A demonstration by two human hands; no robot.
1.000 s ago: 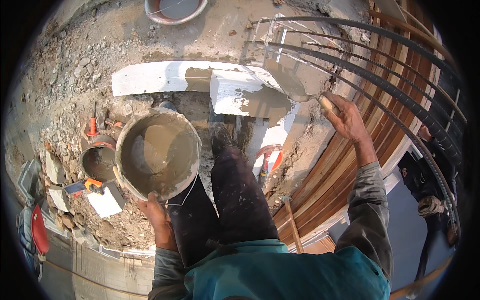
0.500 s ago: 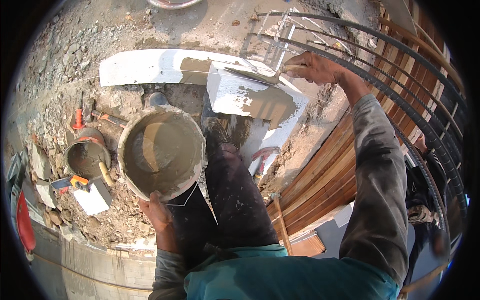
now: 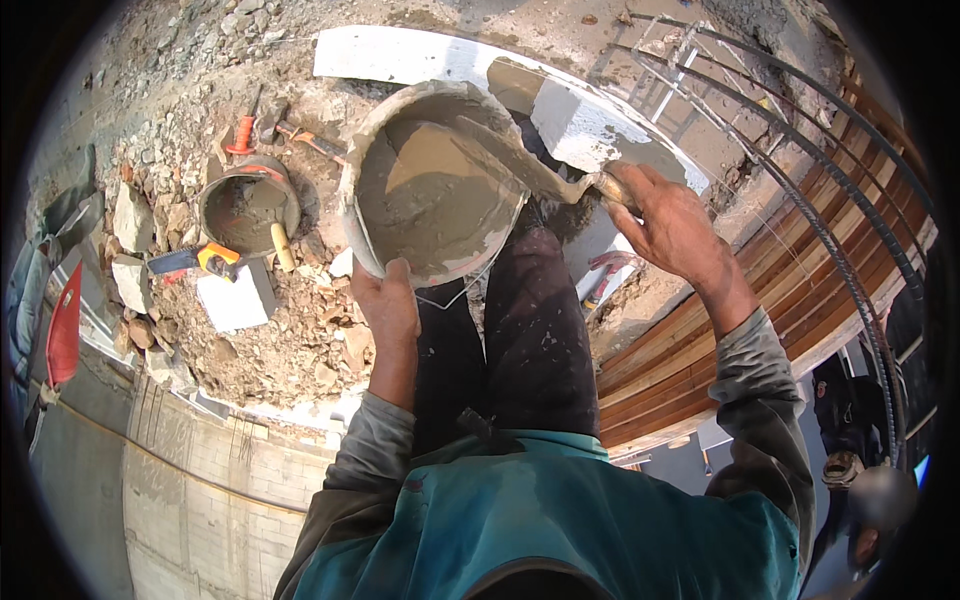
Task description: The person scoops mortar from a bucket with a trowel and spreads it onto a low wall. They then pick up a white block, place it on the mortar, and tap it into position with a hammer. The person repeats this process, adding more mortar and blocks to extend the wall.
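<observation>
Off to my left a second, smaller bucket (image 3: 248, 205) sits in the rubble (image 3: 290, 340), an orange-handled tool (image 3: 240, 135) beyond it. A white block (image 3: 236, 297) lies near, white blocks (image 3: 420, 58) ahead of me, curved rebar (image 3: 800, 200) and wooden boards (image 3: 700, 350) on my right.

The left hand (image 3: 388, 303) sits mid-frame, fingers curled shut in a grip, forearm rising straight from the lower edge. The right hand (image 3: 672, 225) — upper right of centre — is clenched too, its sleeved arm bent.
</observation>
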